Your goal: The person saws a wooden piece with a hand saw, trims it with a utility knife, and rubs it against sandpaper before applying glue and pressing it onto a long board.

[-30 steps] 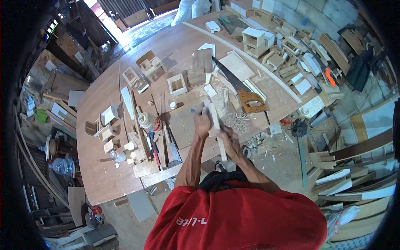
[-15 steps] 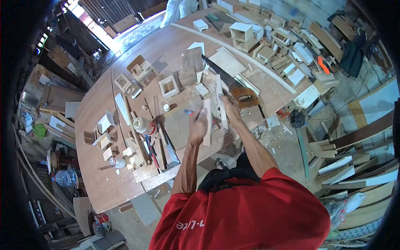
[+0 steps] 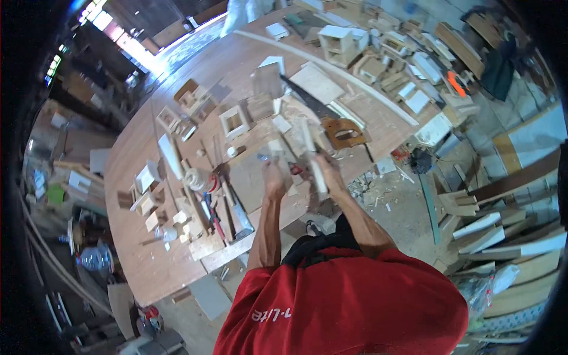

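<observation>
My left hand (image 3: 274, 179), blurred by motion, is closed around a short pale wooden strip (image 3: 290, 183) above the front of the workbench. Close by on the right, my right hand (image 3: 329, 176) grips another pale wooden strip (image 3: 308, 137), which stands nearly lengthwise away from me. The two strips are apart, roughly side by side. Beyond my right hand lies a handsaw with a brown wooden handle (image 3: 344, 134). A small square wooden frame (image 3: 235, 122) sits past my left hand, with a little white cap (image 3: 232, 152) nearer to it.
On the brown workbench (image 3: 133, 248), a jar (image 3: 198, 179) and several hand tools are to the left. Small wooden box pieces (image 3: 148, 176) stand farther left. A long thin batten (image 3: 331, 71) crosses the back. Offcuts crowd the far right corner, and planks (image 3: 479, 236) are stacked at right.
Both hands have come slightly lower and nearer to me, strips still held. The left strip has tilted and is more blurred. The whole view has shifted a little.
</observation>
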Demonstrator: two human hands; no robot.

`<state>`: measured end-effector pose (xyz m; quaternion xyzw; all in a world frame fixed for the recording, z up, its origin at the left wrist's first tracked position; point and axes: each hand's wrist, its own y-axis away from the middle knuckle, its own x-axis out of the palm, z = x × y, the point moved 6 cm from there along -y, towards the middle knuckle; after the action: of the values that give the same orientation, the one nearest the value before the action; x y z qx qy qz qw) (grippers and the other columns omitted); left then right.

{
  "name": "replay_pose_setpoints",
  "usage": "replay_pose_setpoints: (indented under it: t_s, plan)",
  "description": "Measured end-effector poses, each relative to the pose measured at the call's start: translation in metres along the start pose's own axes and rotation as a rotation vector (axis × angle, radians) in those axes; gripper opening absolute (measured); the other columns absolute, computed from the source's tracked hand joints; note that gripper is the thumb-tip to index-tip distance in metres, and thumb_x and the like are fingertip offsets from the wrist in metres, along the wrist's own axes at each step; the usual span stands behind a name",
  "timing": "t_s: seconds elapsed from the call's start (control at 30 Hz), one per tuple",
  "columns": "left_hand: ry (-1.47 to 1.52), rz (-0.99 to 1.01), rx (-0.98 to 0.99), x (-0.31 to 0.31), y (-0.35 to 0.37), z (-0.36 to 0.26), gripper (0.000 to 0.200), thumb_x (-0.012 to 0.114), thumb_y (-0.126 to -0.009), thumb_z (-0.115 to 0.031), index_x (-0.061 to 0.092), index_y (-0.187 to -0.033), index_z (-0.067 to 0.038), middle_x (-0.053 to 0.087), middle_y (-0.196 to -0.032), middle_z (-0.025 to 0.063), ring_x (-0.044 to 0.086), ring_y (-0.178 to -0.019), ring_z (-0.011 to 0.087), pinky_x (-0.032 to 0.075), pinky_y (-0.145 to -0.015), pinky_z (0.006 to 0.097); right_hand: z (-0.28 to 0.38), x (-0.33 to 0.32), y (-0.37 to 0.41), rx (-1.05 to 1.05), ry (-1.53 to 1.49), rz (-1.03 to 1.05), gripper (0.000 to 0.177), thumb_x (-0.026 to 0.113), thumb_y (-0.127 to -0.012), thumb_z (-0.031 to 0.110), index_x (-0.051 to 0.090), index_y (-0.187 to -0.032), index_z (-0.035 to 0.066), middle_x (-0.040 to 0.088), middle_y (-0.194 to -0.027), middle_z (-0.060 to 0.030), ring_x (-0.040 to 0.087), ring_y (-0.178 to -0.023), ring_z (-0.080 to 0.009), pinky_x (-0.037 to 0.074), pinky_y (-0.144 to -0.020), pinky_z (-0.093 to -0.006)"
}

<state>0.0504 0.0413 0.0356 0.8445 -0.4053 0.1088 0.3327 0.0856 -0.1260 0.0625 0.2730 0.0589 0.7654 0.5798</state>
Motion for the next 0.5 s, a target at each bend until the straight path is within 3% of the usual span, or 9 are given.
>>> replay_pose_setpoints:
  t_s: [0.07,0.17,0.2,0.27,0.3,0.4,0.5]
  plan:
    - [-0.286,-0.004,0.260,-0.007,-0.014,-0.002,0.023,0.047,-0.097,-0.018,0.059,-0.101,0.001,0.059,-0.079,0.0063,0.055,-0.058,0.0174,0.046,-0.048,0.0301,0.022,0.010,0.019,-0.024,-0.064,0.015,0.049,0.060,-0.088,0.024,0.052,-0.132,0.004,0.062,-0.090,-0.0043,0.055,-0.067,-0.0097,0.048,-0.057,-0.0244]
    - [-0.433,0.019,0.420,0.018,0.017,-0.030,0.024,0.045,-0.097,-0.017,0.059,-0.107,0.001,0.059,-0.079,0.0053,0.056,-0.063,0.0142,0.046,-0.052,0.0278,0.018,0.013,0.016,-0.078,-0.065,0.047,0.049,0.060,-0.089,0.024,0.052,-0.132,0.003,0.062,-0.097,-0.0045,0.056,-0.071,-0.0088,0.048,-0.060,-0.0237]
    - [-0.429,0.016,0.421,0.025,0.029,-0.038,0.024,0.045,-0.097,-0.017,0.059,-0.107,0.001,0.059,-0.079,0.0053,0.056,-0.063,0.0142,0.046,-0.052,0.0278,0.016,0.013,0.013,-0.077,-0.062,0.049,0.049,0.060,-0.089,0.024,0.052,-0.132,0.003,0.062,-0.097,-0.0045,0.056,-0.071,-0.0088,0.048,-0.060,-0.0237]
    - [-0.358,0.137,0.328,0.038,0.046,-0.042,0.027,0.044,-0.097,-0.016,0.058,-0.113,0.001,0.058,-0.079,0.0036,0.054,-0.066,0.0112,0.046,-0.055,0.0262,0.008,0.020,0.005,-0.103,0.003,0.116,0.050,0.060,-0.088,0.025,0.051,-0.132,0.002,0.061,-0.109,-0.0073,0.059,-0.087,-0.0124,0.049,-0.075,-0.0256]
    - [-0.356,0.132,0.330,0.037,0.046,-0.042,0.027,0.044,-0.097,-0.016,0.058,-0.113,0.001,0.058,-0.079,0.0036,0.054,-0.066,0.0112,0.046,-0.055,0.0262,0.014,0.025,0.005,-0.218,0.067,0.090,0.050,0.060,-0.088,0.026,0.053,-0.130,0.000,0.060,-0.118,-0.0113,0.057,-0.103,-0.0175,0.045,-0.089,-0.0293]
    - [-0.365,0.228,0.292,0.039,0.040,-0.031,0.031,0.045,-0.098,-0.017,0.056,-0.119,0.002,0.060,-0.088,0.0028,0.054,-0.073,0.0096,0.045,-0.062,0.0236,0.021,0.039,0.003,-0.257,0.130,0.118,0.048,0.061,-0.088,0.028,0.056,-0.127,0.000,0.058,-0.123,-0.0141,0.052,-0.113,-0.0200,0.040,-0.097,-0.0312]
    - [-0.436,0.168,0.496,0.039,0.034,-0.036,0.030,0.042,-0.098,-0.017,0.059,-0.113,0.003,0.058,-0.080,0.0017,0.049,-0.063,0.0084,0.041,-0.053,0.0255,0.018,0.043,-0.002,-0.316,0.205,0.092,0.047,0.061,-0.087,0.029,0.058,-0.125,0.000,0.059,-0.120,-0.0139,0.054,-0.109,-0.0204,0.041,-0.094,-0.0311]
